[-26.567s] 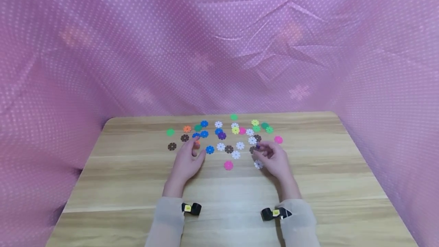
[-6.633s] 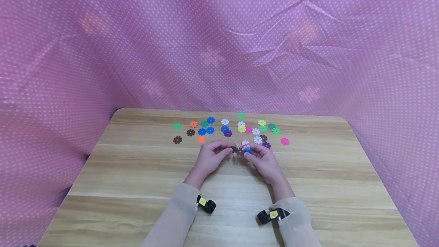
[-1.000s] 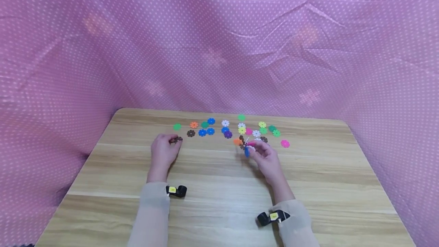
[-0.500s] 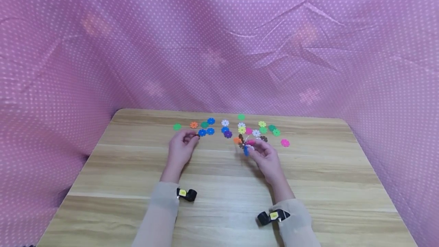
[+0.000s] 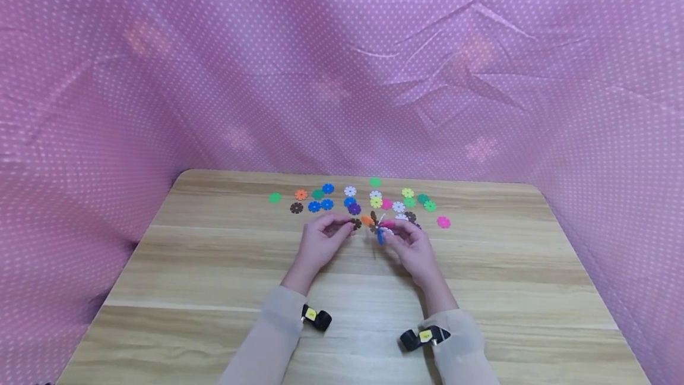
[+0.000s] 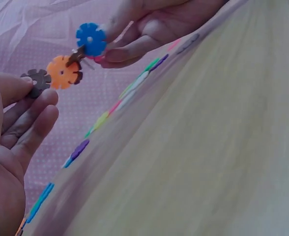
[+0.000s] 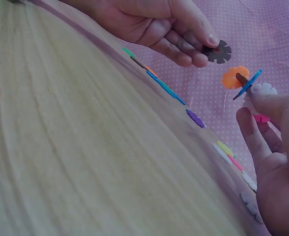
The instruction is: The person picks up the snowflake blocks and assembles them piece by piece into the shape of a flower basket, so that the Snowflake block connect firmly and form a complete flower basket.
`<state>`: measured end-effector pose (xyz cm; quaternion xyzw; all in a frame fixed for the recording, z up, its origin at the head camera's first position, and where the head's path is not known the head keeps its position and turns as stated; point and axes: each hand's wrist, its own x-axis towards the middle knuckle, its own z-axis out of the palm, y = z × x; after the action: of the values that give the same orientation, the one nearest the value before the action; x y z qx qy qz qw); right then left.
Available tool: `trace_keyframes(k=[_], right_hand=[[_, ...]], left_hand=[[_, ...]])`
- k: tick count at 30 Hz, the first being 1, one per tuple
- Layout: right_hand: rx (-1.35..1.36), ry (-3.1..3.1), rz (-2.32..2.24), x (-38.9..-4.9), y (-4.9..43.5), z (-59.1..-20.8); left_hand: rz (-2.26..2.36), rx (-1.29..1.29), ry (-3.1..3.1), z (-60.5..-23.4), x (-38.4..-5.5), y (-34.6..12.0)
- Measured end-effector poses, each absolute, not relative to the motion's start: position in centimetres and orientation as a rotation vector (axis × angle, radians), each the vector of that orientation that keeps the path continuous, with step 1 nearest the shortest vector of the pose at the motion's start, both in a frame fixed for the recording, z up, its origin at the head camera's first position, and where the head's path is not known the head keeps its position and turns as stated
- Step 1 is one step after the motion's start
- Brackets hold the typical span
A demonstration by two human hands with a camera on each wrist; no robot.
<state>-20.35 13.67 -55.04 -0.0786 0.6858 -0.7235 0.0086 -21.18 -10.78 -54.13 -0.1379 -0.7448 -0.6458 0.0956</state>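
Between thumb and fingers, my left hand [image 5: 320,246] pinches a brown notched flower-shaped disc [image 7: 219,52]. My right hand [image 5: 417,251] grips a cluster of similar discs slotted into one another at angles. In it I make out an orange disc [image 6: 62,72], a blue disc [image 6: 91,40], a white disc [image 7: 263,93], a pink disc [image 7: 261,118] and brown pieces. Both hands are raised above the table, close together. The right wrist view shows a small gap between the left hand's brown disc and the cluster's orange disc. My right fingers partly cover the white and pink discs.
Loose discs lie flat along the far part of the wooden table [image 5: 214,254], among them a purple disc [image 5: 354,209], another brown disc [image 5: 296,208] and a pink disc [image 5: 443,222] at the right. A pink dotted cloth [image 5: 342,76] surrounds the table.
Over the last second my left hand has brought the brown disc from the far left to beside the cluster. The right hand has barely moved. Since the oldest frame, the cluster has been assembled.
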Motion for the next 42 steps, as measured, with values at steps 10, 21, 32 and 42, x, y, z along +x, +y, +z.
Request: trace_keyframes(k=[10, 21, 32, 42], right_hand=[[-0.179, 2.172, -2.236, -20.2, 13.4, -55.1], [-0.2, 2.189, -2.213, -20.3, 13.3, -54.9], [-0.213, 2.179, -2.226, -20.2, 13.1, -54.7], [-0.315, 2.133, -2.241, -20.1, 13.2, -54.7]], left_hand=[[-1.854, -0.495, -2.235, -54.4, -20.7, -10.0], [-1.78, -0.528, -2.249, -54.2, -20.8, -9.6], [-1.861, -0.523, -2.211, -54.0, -20.6, -9.2], [-1.873, -0.444, -2.244, -54.0, -21.0, -9.4]])
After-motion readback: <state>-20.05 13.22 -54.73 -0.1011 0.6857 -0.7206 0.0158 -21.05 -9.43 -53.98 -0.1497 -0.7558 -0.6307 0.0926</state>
